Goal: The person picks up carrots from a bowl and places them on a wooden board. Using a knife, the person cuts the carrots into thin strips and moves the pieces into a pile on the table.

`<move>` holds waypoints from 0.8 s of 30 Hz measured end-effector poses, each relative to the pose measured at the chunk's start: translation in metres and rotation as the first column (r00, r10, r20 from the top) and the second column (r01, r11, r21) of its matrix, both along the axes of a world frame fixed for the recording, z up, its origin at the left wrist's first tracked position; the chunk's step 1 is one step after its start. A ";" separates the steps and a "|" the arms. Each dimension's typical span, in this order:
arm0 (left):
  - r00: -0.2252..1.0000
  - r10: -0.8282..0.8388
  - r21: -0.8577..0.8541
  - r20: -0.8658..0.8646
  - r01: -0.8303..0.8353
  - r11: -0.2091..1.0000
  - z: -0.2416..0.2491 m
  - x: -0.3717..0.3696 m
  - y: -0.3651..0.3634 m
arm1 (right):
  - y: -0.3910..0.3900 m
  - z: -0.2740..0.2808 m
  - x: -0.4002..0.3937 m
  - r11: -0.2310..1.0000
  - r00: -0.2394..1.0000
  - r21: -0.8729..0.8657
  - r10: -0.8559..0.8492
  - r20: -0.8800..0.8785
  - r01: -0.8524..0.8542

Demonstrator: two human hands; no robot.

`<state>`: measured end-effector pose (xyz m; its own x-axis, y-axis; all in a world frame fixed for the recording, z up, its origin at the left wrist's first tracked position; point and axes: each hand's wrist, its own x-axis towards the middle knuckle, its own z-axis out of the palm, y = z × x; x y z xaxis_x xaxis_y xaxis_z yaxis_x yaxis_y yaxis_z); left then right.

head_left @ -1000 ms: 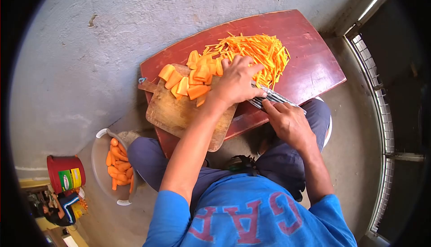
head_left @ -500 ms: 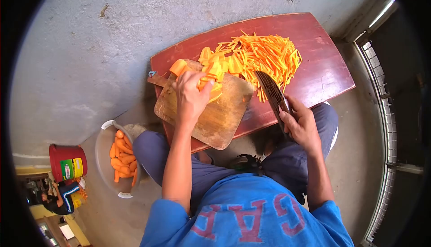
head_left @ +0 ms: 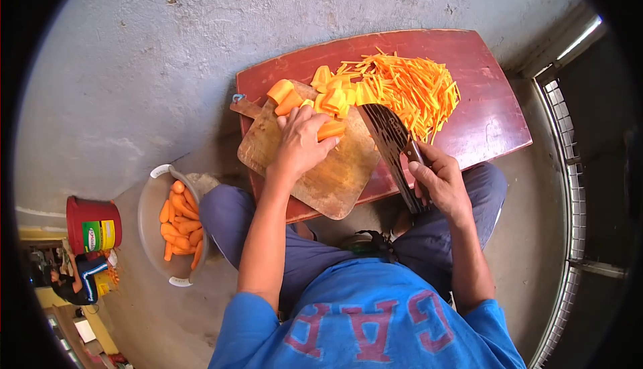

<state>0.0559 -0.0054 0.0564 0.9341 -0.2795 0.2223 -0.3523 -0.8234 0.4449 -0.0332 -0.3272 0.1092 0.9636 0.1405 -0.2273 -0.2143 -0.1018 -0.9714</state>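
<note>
Carrot slices [head_left: 328, 128] are being gathered on the cutting board [head_left: 321, 168] under the curled left hand [head_left: 301, 144], while the knife [head_left: 388, 142], just beside, is being gripped by the closed right hand [head_left: 439, 181], probably awaiting alignment for strip-cutting

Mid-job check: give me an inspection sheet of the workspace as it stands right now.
Surface: red table, wooden cutting board on it.
Job's things: carrot slices on the board; carrot strips piled on the table.
Clutter: bowl of whole carrots and red bucket on the floor.
Hands: left hand on a slice; right hand grips the knife.
Cables: nothing seen.
Surroundings: grey concrete floor.
</note>
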 end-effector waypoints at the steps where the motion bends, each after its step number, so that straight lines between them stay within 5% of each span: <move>1: 1.000 -0.018 0.009 -0.019 0.018 1.000 0.000 0.003 0.001 | 0.001 0.003 -0.001 1.000 1.000 0.004 0.012 -0.010 -0.012; 14: 0.992 0.054 0.046 0.118 -0.060 0.997 0.014 -0.046 -0.005 | 0.018 0.001 -0.027 0.992 0.992 0.067 0.111 -0.067 -0.106; 20: 0.959 0.280 -0.021 -0.039 -0.281 0.959 -0.010 -0.092 -0.014 | 0.031 0.024 -0.041 0.964 0.980 -0.190 0.196 0.036 -0.186; 22: 0.967 0.251 -0.084 0.036 -0.247 0.965 -0.012 -0.098 -0.018 | 0.039 0.032 -0.036 0.966 0.990 -0.216 0.139 -0.014 -0.139; 24: 0.977 0.206 -0.135 0.053 -0.198 0.971 -0.006 -0.102 -0.017 | 0.042 0.027 -0.030 0.948 0.983 -0.307 0.128 0.130 -0.083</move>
<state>-0.0463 -0.0227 0.0506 0.9503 -0.0518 0.3068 -0.2166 -0.8182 0.5327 -0.0630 -0.2852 0.1364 0.9727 0.1908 -0.1322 -0.0443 -0.4064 -0.9126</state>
